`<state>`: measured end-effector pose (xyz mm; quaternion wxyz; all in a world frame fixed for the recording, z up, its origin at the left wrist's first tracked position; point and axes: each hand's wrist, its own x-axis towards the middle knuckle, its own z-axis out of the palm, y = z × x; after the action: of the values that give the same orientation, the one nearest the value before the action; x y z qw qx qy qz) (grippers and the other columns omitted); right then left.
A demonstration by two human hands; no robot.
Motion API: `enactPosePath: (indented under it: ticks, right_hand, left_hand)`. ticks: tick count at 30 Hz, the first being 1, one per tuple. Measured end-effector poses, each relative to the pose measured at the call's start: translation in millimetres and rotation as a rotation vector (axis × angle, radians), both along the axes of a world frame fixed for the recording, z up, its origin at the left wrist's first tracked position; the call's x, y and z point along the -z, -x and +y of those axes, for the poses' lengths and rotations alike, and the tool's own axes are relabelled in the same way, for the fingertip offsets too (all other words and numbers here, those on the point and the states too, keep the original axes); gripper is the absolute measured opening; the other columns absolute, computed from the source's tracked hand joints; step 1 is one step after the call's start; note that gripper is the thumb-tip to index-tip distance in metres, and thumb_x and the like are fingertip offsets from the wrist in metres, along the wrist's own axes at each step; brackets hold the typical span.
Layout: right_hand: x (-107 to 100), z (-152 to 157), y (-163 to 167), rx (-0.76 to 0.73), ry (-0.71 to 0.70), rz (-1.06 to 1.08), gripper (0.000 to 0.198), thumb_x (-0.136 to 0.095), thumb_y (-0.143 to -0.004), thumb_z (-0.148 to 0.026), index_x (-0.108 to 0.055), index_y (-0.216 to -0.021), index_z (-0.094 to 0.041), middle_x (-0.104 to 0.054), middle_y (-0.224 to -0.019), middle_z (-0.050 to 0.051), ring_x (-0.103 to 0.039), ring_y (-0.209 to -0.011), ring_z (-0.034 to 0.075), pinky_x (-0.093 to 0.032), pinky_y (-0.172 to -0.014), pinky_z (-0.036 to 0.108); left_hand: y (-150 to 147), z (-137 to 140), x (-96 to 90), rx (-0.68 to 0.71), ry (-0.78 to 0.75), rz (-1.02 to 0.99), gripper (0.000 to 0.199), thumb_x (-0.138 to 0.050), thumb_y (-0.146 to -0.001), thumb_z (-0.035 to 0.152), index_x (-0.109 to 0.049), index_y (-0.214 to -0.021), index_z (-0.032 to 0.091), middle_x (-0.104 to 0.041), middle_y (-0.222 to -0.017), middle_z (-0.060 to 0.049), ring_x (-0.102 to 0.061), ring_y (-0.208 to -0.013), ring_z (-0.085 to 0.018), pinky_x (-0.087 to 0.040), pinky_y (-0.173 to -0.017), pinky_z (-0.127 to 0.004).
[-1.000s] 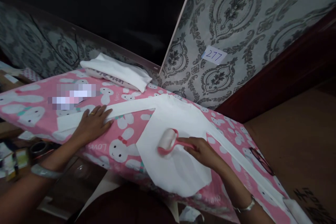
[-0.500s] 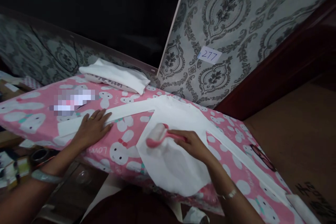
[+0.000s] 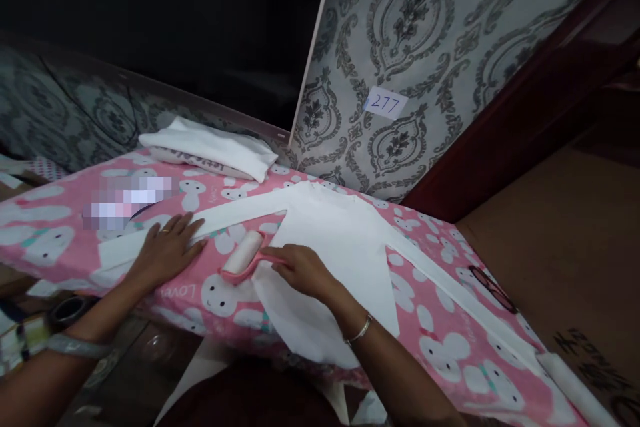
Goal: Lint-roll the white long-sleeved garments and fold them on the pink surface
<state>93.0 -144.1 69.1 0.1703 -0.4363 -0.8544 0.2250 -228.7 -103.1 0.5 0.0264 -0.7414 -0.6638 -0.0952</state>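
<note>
A white long-sleeved shirt [image 3: 340, 233] lies spread out on a pink cloth [image 3: 180, 310] printed with white rabbits. My left hand [image 3: 167, 250] rests flat on one sleeve, fingers stretched out. In my right hand [image 3: 303, 270] is the pink handle of a lint roller [image 3: 243, 255]. Its white roll sits just left of the shirt's body, over the pink cloth beneath the left sleeve. Whether the roll touches the cloth I cannot tell.
Folded white clothes [image 3: 210, 150] are stacked at the back under a dark screen [image 3: 150, 27]. Glasses [image 3: 493, 288] lie near the right edge, by a cardboard box [image 3: 550, 247]. A white roll [image 3: 575, 387] lies at the lower right. A blurred-out item [image 3: 127, 201] is at the left.
My right hand has moved left with the lint roller, from over the shirt's body to past its left side. My left hand stays on the sleeve. The view has shifted slightly.
</note>
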Motion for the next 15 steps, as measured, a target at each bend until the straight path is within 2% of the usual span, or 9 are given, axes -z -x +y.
enactPosePath:
  ticks: [2,5,8,10,12,15]
  right_hand:
    - [-1.1,0.2,-17.5,-0.01,0.017,0.116,0.042,-0.056,-0.093,-0.024,-0.063,-0.133,-0.031,-0.073,-0.118,0.003,-0.067,-0.102,0.022,-0.049,-0.09,0.034]
    - [-5.5,-10.9,-82.3,0.085,0.055,0.249,0.038,-0.056,-0.092,-0.029,-0.066,-0.129,-0.028,-0.07,-0.127,0.003,-0.066,-0.111,0.024,-0.049,-0.096,0.037]
    - [-10.4,-25.6,-155.4,0.306,0.027,0.142,0.039,-0.056,-0.089,-0.028,-0.069,-0.125,-0.026,-0.07,-0.127,0.005,-0.066,-0.112,0.028,-0.049,-0.098,0.041]
    - [-12.3,-30.1,-186.3,0.38,0.062,0.045,0.04,-0.056,-0.087,-0.025,-0.07,-0.124,-0.024,-0.072,-0.122,0.004,-0.069,-0.103,0.027,-0.051,-0.094,0.04]
    - [-12.3,-25.9,-194.6,0.371,0.092,-0.005,0.041,-0.056,-0.085,-0.022,-0.071,-0.124,-0.024,-0.074,-0.119,0.003,-0.07,-0.098,0.026,-0.052,-0.09,0.038]
    - [-9.2,0.3,-168.5,0.323,0.056,-0.018,0.044,-0.057,-0.083,-0.016,-0.07,-0.125,-0.025,-0.072,-0.122,0.003,-0.069,-0.103,0.026,-0.051,-0.092,0.037]
  left_hand:
    - [1.0,1.5,1.6,-0.007,-0.011,-0.001,0.064,-0.031,-0.094,0.049,-0.045,-0.147,0.015,-0.037,-0.157,-0.016,-0.033,-0.144,-0.037,-0.026,-0.114,-0.059]
    - [0.0,2.0,2.5,-0.006,-0.034,0.0,0.062,-0.029,-0.096,0.048,-0.044,-0.147,0.017,-0.037,-0.158,-0.015,-0.032,-0.145,-0.035,-0.025,-0.114,-0.058]
    - [-3.8,-0.1,-0.1,0.001,-0.049,-0.002,0.06,-0.027,-0.098,0.046,-0.044,-0.147,0.015,-0.036,-0.158,-0.015,-0.032,-0.145,-0.034,-0.026,-0.113,-0.058]
    - [-6.1,-1.6,-2.2,0.001,-0.048,-0.002,0.061,-0.026,-0.098,0.046,-0.042,-0.147,0.013,-0.035,-0.158,-0.016,-0.031,-0.144,-0.035,-0.025,-0.113,-0.059]
    - [-7.2,-2.2,-2.7,0.003,-0.044,0.002,0.061,-0.025,-0.099,0.046,-0.042,-0.147,0.012,-0.035,-0.158,-0.017,-0.031,-0.144,-0.036,-0.026,-0.112,-0.059]
    - [-6.0,-1.3,0.3,0.004,-0.05,0.019,0.06,-0.026,-0.099,0.045,-0.043,-0.147,0.013,-0.036,-0.157,-0.017,-0.032,-0.144,-0.036,-0.027,-0.111,-0.06]
